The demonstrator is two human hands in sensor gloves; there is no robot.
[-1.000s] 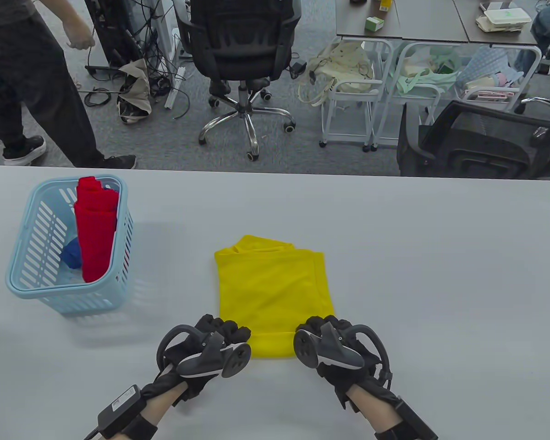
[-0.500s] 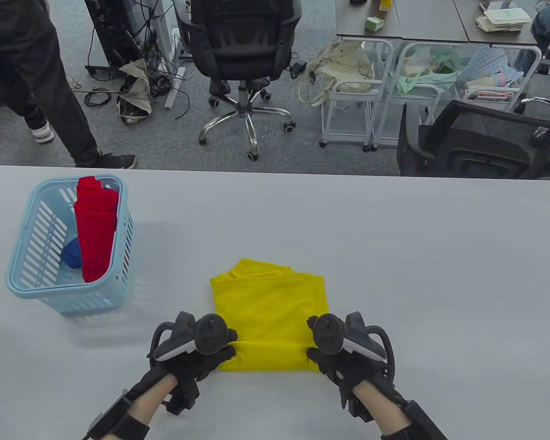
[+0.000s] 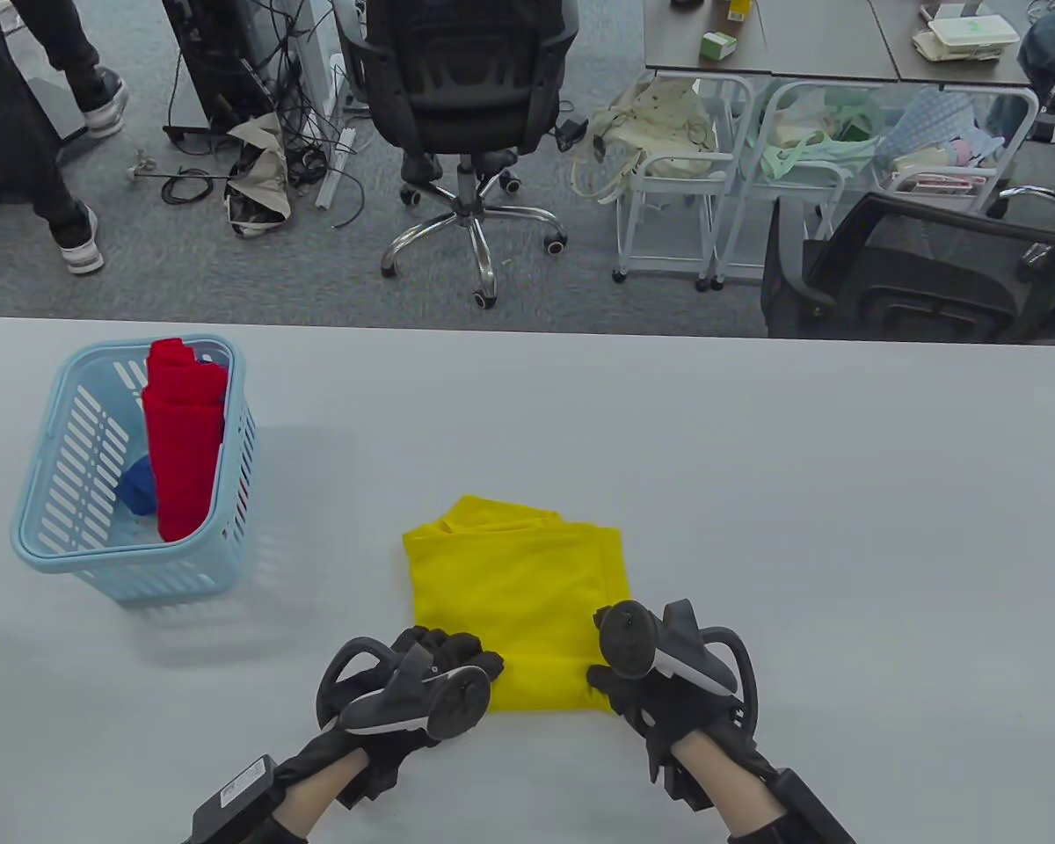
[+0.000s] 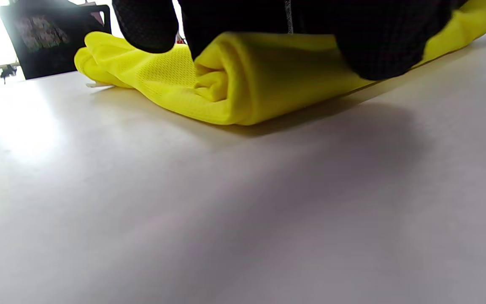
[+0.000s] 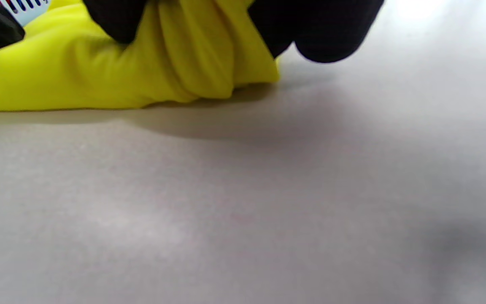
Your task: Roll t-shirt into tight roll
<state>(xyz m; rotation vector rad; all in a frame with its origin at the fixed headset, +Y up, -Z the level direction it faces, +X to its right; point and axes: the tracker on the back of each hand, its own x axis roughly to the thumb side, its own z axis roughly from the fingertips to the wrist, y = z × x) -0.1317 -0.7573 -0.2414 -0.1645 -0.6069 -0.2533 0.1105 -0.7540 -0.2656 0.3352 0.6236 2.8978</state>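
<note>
A yellow t-shirt (image 3: 514, 585) lies folded into a strip on the grey table (image 3: 756, 483), its near end turned up into a short roll (image 3: 541, 686). My left hand (image 3: 457, 655) holds the roll's left end, fingers curled over the top of it. In the left wrist view the spiral end of the yellow roll (image 4: 226, 84) shows under my dark gloved fingers (image 4: 395, 33). My right hand (image 3: 611, 681) grips the roll's right end. The right wrist view shows bunched yellow cloth (image 5: 175, 55) pinched between glove fingers (image 5: 319, 29).
A light blue basket (image 3: 53, 545) at the left holds a rolled red garment (image 3: 183, 448) and a blue one (image 3: 139, 488). Beyond the table's far edge are office chairs (image 3: 466, 88), cables and a person's legs (image 3: 26, 132).
The shirt slid toward me and its near end was rolled up. In the last half second my left hand tipped forward over the roll's end; the right hand barely moved.
</note>
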